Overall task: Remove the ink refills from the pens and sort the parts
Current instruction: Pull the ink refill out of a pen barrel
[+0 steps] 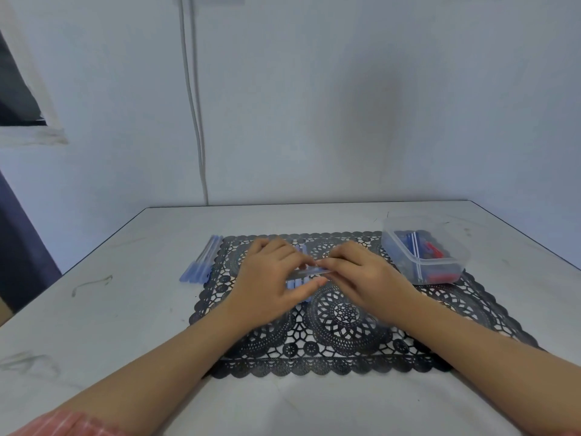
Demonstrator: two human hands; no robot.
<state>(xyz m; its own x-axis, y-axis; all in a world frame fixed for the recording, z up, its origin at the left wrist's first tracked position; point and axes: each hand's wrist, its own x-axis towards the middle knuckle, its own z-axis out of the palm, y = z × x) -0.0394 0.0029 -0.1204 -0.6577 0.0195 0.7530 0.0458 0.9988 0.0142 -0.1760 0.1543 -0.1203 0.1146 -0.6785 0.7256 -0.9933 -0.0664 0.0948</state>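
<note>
Pale wall [345, 105] at the back, one white cable [196, 121] running down it to the far edge of the table [94, 309], and a dark window recess [19, 99] cut off by the frame at upper left. One black lace mat [345, 341] lies mid-table.

Both hands are over the middle of the mat, and both are smeared with blur. The left hand [270, 278] has its fingers curled and its thumb forward, pinching one end of a clear pen [311, 272]. The right hand [361, 272] pinches the other end with its fingertips. The pen lies crosswise between them, just above the mat. Whether its refill is in or out I can't tell; the barrel is only a pale streak.

Under the hands, more blue pens [298, 283] lie on the mat, mostly hidden by fingers, so there's no counting them.

At the mat's far left edge, half on the bare table, sits a side-by-side row of capped pens [201, 262] with clear barrels and blue caps. It looks like four, though the blur keeps that loose.

On the far right corner of the mat sits one clear plastic container [446, 261], with blue and red pieces heaped inside, too jumbled to count.

One pink striped sleeve [63, 423] shows at the lower left corner; the right forearm runs out of frame.
</note>
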